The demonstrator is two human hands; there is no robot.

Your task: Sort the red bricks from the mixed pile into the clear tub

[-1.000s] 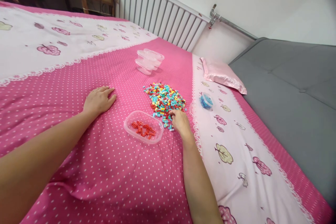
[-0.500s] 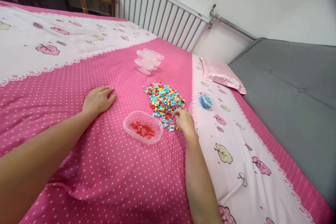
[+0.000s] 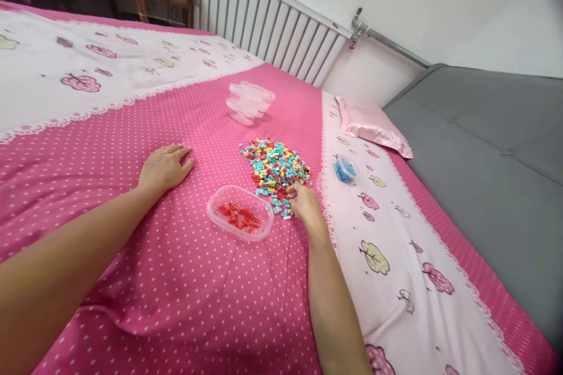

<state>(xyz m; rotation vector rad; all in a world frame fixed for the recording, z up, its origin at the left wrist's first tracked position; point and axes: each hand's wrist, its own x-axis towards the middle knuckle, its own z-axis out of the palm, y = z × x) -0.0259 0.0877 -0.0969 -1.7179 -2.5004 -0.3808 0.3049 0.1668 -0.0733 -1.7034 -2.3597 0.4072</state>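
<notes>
Right hand (image 3: 307, 202) at near edge of piece pile (image 3: 279, 164), apparently picking; fingers bent, can't tell if gripping. Left hand (image 3: 165, 169) flat on bed (image 3: 189, 287), holding nothing. Next move likely needs a fine pinch. Tub (image 3: 265, 222) of red pieces (image 3: 240, 218) beside pile; its raised rim wants clearance. Bare bedcover leftward.

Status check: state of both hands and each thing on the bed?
Brick pile: loose, mixed colours
Left hand: resting palm-down on bedspread
Right hand: fingers bent at pile's edge; hold unclear
Near tub: open, red bricks inside
Small tub: blue pieces inside; lid unclear
Far tubs: grouped together
Pillow: lying flat
</notes>
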